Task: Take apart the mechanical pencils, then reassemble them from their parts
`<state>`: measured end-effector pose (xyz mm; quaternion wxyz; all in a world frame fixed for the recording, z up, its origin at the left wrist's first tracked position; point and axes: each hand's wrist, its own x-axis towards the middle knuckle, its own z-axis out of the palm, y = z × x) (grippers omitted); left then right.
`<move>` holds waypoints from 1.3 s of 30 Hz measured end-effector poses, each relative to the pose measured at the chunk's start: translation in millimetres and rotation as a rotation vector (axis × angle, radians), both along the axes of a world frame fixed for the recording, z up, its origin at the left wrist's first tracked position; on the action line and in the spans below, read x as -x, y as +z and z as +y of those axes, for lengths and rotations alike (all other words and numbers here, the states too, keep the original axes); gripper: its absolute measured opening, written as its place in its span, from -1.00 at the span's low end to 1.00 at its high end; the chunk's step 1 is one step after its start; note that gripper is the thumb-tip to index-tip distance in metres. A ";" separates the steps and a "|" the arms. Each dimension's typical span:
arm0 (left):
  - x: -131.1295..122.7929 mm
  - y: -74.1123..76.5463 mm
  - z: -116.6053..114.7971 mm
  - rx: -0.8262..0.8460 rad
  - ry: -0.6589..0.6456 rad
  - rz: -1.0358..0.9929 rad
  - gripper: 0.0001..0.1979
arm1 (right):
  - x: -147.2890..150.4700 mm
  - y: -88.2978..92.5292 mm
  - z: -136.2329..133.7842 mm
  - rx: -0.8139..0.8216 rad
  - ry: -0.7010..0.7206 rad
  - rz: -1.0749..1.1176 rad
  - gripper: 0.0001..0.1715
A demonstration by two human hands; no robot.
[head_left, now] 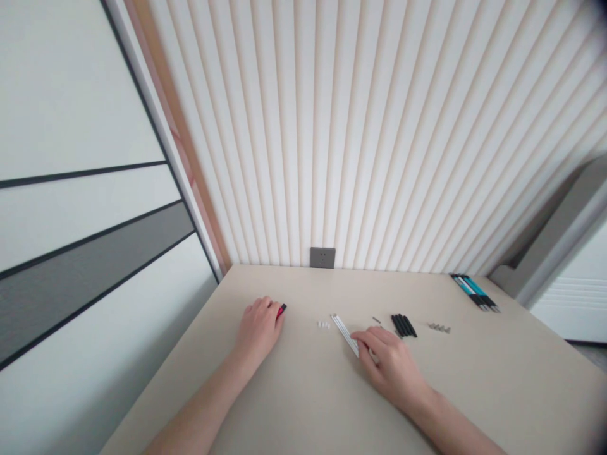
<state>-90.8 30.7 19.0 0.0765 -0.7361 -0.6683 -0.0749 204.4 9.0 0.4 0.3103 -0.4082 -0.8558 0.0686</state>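
Observation:
My left hand point(260, 327) is closed around a red-and-black pen barrel point(281, 310), resting on the table, with most of the barrel hidden under the fingers. My right hand point(386, 360) has its thumb and forefinger brought together at the near end of several thin white pen refills point(344, 333), which lie side by side. Between the hands sits a short row of tiny white pieces point(323, 325). Just beyond my right hand are small metal pieces point(376, 320), partly covered by the fingers. To its right lie several black ribbed grips point(404, 325) and a row of small metal pen tips point(439, 328).
Blue-and-black pens point(475, 292) lie together at the table's far right. The pale table point(294, 404) meets a fluted wall with a dark socket point(322, 257). A white cabinet point(95, 316) stands along the left, and a grey padded piece point(545, 246) borders the right.

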 end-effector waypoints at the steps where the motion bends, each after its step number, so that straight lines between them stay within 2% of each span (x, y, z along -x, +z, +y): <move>1: -0.4 -0.6 -0.2 0.001 -0.002 0.001 -0.78 | 3.1 1.1 2.5 -0.013 -0.012 0.009 -0.72; 8: -9.2 -1.3 -1.2 -0.018 -0.044 0.011 -0.79 | 34.0 -2.4 15.4 -0.169 -0.076 -0.116 -0.62; 12: -12.4 0.3 -1.1 0.012 -0.054 0.003 -0.78 | 43.5 -3.5 18.8 -0.180 -0.027 -0.166 -0.58; 24: -9.7 -8.9 2.9 0.024 -0.116 -0.046 -0.78 | 43.1 -7.2 19.7 -0.150 -0.005 -0.159 -0.65; 39: -10.0 -9.3 2.3 -0.019 -0.133 -0.112 -0.79 | 40.8 -11.4 19.5 -0.150 -0.020 -0.086 -0.83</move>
